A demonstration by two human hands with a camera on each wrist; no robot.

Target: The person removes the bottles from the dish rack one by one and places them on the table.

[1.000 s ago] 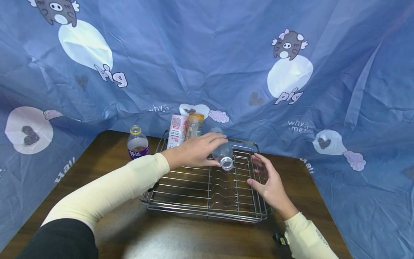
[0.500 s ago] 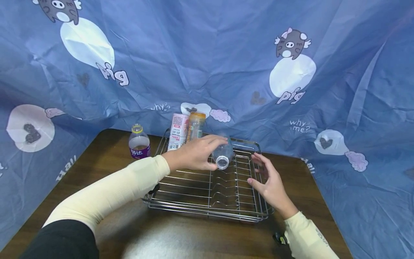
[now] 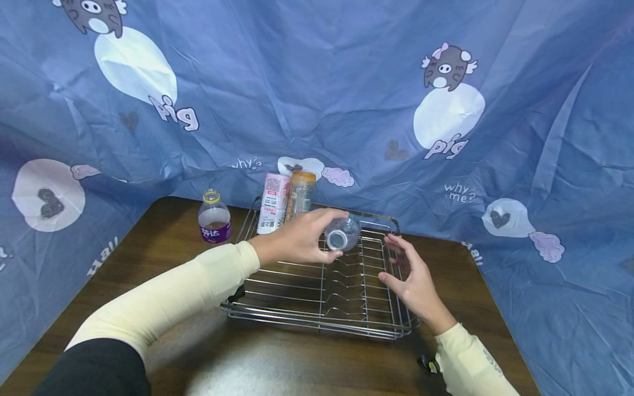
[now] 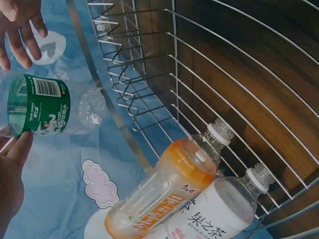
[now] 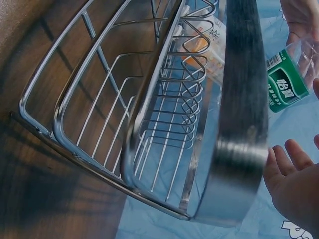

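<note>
My left hand [image 3: 302,236] holds a clear plastic bottle [image 3: 349,231] above the back of the wire dish rack [image 3: 317,319]. The bottle is uncapped and tilted, its mouth facing the head camera. A green label [image 4: 42,104] wraps it in the left wrist view. Over the rack's right side is my right hand [image 3: 413,280], fingers spread and nothing in them. At the rack's back left, a white-and-pink bottle [image 3: 272,201] and an orange-labelled bottle [image 3: 301,192] stand neck down, side by side; my left hand partly covers them in the head view.
A purple-labelled bottle [image 3: 214,220] with a yellow neck ring stands upright on the wooden table [image 3: 277,363], left of the rack. Near the right sleeve lies a small black object [image 3: 427,364]. A blue patterned curtain [image 3: 307,82] hangs behind the table.
The bottle in my left hand has tipped so its mouth has swung up and slightly left, more toward the head camera. My right hand has stayed in place.
</note>
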